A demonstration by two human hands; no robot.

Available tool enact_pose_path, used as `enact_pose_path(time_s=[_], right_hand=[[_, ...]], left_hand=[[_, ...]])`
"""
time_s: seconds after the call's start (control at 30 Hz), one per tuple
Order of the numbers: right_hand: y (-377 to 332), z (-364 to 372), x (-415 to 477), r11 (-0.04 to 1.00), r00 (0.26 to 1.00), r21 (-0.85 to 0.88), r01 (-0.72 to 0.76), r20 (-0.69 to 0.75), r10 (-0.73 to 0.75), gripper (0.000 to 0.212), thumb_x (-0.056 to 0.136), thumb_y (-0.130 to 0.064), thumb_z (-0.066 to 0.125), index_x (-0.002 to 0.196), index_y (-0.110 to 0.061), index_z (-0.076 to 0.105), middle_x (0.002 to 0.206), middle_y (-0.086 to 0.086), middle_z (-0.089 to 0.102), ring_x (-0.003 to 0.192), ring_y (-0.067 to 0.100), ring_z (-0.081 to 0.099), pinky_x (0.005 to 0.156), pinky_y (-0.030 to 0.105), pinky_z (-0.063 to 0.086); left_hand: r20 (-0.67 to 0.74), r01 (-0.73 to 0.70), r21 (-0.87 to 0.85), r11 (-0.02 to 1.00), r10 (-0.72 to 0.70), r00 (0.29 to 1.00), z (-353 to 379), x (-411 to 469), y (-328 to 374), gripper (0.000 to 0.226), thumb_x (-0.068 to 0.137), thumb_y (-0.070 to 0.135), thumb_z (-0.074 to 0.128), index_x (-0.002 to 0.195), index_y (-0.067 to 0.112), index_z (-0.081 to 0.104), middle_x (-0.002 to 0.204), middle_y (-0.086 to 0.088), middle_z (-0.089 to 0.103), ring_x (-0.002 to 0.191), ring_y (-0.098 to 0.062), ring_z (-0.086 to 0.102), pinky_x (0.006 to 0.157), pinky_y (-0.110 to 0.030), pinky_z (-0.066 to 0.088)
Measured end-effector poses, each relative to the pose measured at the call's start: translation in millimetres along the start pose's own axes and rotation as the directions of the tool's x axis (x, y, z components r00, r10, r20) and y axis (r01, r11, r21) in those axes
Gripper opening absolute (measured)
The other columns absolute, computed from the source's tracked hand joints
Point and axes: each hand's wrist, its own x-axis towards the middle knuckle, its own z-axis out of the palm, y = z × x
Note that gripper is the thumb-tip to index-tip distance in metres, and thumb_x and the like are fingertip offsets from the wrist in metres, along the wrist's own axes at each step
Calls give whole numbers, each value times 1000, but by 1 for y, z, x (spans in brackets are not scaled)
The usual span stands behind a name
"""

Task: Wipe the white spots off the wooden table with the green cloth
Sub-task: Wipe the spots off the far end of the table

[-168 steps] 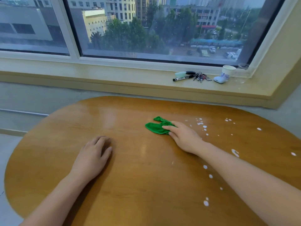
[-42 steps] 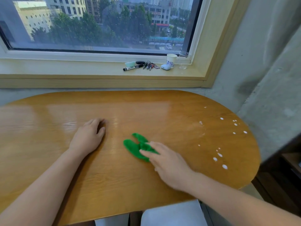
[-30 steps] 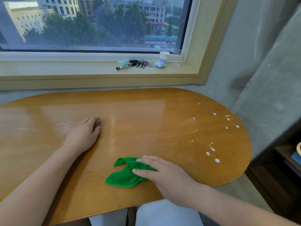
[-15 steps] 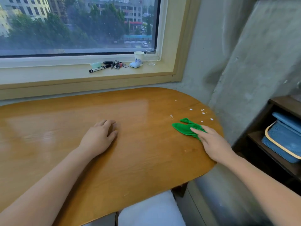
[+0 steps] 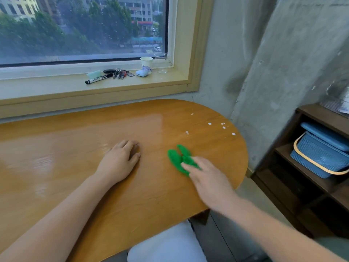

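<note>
Right hand [image 5: 208, 183], blurred, with fingers [image 5: 188, 166] extended and pressed flat on the cloth [image 5: 178, 157], which lies bunched on the tabletop [image 5: 75, 167], mostly beyond the fingertips. White spots [image 5: 223, 127] lie farther beyond, apart from the cloth. Left hand [image 5: 119, 161] rests flat, fingers loosely together.

Bare tabletop [image 5: 66, 148] left of left hand [image 5: 119, 161]
</note>
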Motion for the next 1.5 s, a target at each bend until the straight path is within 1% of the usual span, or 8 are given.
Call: enact_pose_path(time_s=[0.17,0.3,0.57,0.8,1.03,1.23,1.37,1.5], right_hand=[[-67,21,-35,901,896,60,430,100,-434,65,102,-6,54,160,-33,40,171,2,32,159,25,24,115,49,41],[-55,23,-31,851,847,96,516,87,-524,61,105,-9,48,159,-36,42,169,1,36,157,23,28,110,45,45],[88,-11,48,999,1000,41,24,-5,-23,48,112,-30,46,155,-52,43,169,-8,35,154,16,34,124,45,35],[201,-26,111,959,947,86,-270,-157,280,41,112,-25,47,149,-36,59,152,6,55,135,32,53,111,49,45],[177,-20,168,884,859,98,-457,-210,468,44,111,-22,41,150,-29,59,154,13,50,137,38,48,108,48,44],[58,8,174,993,991,21,-115,-68,116,47,112,-24,41,157,-36,47,164,2,42,148,27,40,113,49,46],[2,24,162,990,991,-38,136,13,-136,48,113,-24,39,159,-36,45,168,1,38,153,25,33,119,49,39],[14,13,170,980,980,-55,189,78,-184,46,115,-31,36,159,-44,42,169,1,37,153,27,32,121,47,33]], left_hand=[[-12,-6,16,1000,6,1000,3,3,-2,46,106,48,49,147,28,51,147,1,56,134,-27,52,104,-45,44],[-31,-14,17,1000,14,999,7,3,-4,45,105,50,48,145,29,52,147,3,56,135,-26,51,106,-46,43],[-40,-3,10,1000,4,999,11,2,-6,47,106,53,43,149,32,48,153,8,51,141,-21,46,114,-45,38],[-52,-9,0,1000,9,999,12,1,-5,45,106,53,42,146,34,50,152,10,50,140,-20,47,112,-45,39],[-53,0,2,1000,0,999,13,-1,-6,46,107,52,41,148,34,50,154,12,48,141,-18,46,111,-42,39],[-54,-5,-1,1000,5,999,13,0,-8,46,106,54,40,148,36,49,154,14,48,142,-16,45,111,-41,39],[-61,-7,0,1000,7,998,12,0,-7,46,105,52,43,147,36,51,154,13,49,143,-16,44,111,-41,38],[-68,-7,-6,1000,7,998,13,0,-8,45,105,51,44,147,36,51,155,14,49,145,-15,43,112,-40,36]])
